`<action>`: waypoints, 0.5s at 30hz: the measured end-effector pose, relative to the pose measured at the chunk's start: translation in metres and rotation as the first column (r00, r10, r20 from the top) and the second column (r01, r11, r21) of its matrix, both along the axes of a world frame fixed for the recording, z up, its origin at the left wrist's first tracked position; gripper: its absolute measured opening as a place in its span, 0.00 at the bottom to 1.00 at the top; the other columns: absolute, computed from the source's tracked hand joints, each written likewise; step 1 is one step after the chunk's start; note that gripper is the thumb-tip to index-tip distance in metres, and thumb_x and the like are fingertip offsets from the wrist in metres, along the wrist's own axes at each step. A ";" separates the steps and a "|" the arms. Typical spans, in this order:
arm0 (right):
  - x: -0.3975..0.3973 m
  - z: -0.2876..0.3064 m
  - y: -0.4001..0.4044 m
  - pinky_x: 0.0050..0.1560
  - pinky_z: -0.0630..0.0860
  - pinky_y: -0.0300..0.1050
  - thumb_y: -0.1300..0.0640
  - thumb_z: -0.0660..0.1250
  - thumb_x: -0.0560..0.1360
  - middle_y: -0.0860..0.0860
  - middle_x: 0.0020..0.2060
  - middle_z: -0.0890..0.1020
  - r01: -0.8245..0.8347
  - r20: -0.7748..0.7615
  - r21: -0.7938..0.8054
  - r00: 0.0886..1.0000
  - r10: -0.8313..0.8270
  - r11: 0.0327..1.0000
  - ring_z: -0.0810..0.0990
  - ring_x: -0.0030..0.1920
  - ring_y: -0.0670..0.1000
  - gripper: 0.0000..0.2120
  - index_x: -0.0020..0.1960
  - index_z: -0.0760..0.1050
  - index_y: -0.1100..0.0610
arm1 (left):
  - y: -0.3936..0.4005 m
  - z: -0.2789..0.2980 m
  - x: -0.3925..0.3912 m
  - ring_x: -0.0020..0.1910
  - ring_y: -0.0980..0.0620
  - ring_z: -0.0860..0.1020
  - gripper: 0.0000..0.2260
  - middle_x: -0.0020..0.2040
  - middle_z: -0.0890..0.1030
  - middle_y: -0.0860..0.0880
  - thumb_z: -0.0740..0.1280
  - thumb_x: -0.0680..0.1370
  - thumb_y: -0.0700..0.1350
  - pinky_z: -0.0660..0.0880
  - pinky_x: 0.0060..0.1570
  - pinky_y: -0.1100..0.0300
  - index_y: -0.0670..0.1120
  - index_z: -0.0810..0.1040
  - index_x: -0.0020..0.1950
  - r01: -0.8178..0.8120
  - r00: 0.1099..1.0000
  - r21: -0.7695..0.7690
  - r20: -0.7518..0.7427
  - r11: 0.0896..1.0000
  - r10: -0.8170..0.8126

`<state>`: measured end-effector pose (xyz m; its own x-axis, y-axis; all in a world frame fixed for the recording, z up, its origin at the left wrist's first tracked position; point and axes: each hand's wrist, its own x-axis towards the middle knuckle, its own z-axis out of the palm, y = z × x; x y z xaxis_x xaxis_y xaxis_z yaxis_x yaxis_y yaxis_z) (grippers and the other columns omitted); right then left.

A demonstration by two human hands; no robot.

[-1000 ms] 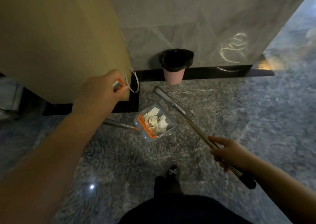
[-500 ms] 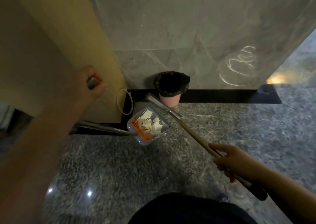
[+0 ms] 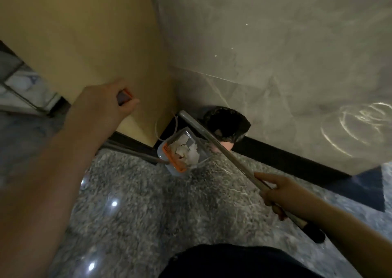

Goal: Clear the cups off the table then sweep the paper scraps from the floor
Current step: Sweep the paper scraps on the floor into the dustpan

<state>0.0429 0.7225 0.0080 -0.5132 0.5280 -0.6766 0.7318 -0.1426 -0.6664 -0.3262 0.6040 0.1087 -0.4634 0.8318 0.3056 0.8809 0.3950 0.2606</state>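
- Left hand point(image 3: 104, 105), centre left of frame: fingers curled round the top end of a grey handle with an orange tip point(image 3: 125, 96). Grip closed on the handle.
- A metal shaft point(image 3: 135, 153) shows below the left forearm and runs right to the dustpan point(image 3: 182, 150), centre of frame. Whether this shaft joins the held handle cannot be told; the arm hides the stretch between.
- Dustpan is clear plastic with an orange comb strip along its lower left edge, tilted.
- Paper scraps point(image 3: 186, 149): white pieces piled inside the dustpan, right of the orange strip.
- Right hand point(image 3: 280, 195), lower right: fingers wrapped round the broom handle point(image 3: 222, 152), index finger stretched along it. Grip closed on the handle.
- Broom handle is a long silver rod with a dark end cap at the lower right; it slants up-left, crosses over the dustpan's right edge, and ends near the wall corner.
- Waste bin point(image 3: 226, 124), pink with a black liner, stands against the grey marble wall point(image 3: 275, 54), just right of the dustpan; the broom handle crosses in front of it.
- Tan wall panel point(image 3: 84, 33) fills the upper left.
- Floor point(image 3: 169, 209): speckled grey stone with light glints, motion-blurred.
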 end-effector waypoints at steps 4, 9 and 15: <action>0.009 0.006 0.044 0.28 0.75 0.41 0.62 0.63 0.79 0.55 0.33 0.76 -0.107 -0.014 0.006 0.994 0.107 0.994 0.74 0.25 0.46 0.24 0.70 0.65 0.43 | 0.017 0.007 0.020 0.31 0.57 0.73 0.10 0.32 0.75 0.52 0.69 0.77 0.54 0.67 0.27 0.62 0.51 0.72 0.43 -0.044 0.999 0.049 0.022 0.998 0.043; 0.006 -0.001 0.111 0.30 0.74 0.42 0.62 0.63 0.79 0.55 0.32 0.76 -0.183 -0.048 -0.030 0.982 0.181 0.983 0.72 0.24 0.48 0.25 0.71 0.65 0.43 | 0.055 0.012 0.025 0.32 0.55 0.75 0.09 0.34 0.77 0.52 0.70 0.76 0.54 0.73 0.31 0.57 0.51 0.74 0.44 -0.151 0.987 0.047 0.070 0.987 0.147; 0.000 -0.009 0.180 0.32 0.75 0.45 0.62 0.62 0.79 0.56 0.33 0.76 -0.238 -0.099 -0.086 0.968 0.230 0.967 0.73 0.25 0.50 0.26 0.74 0.63 0.45 | 0.111 0.017 0.031 0.32 0.53 0.73 0.08 0.34 0.77 0.48 0.71 0.76 0.51 0.68 0.30 0.60 0.49 0.74 0.43 -0.153 0.987 0.012 0.040 0.988 0.153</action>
<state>0.0433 0.9022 -0.0011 -0.6739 0.3207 -0.6656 0.6921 -0.0411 -0.7206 -0.2948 0.7145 0.1262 -0.5967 0.7455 0.2970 0.7995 0.5203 0.3003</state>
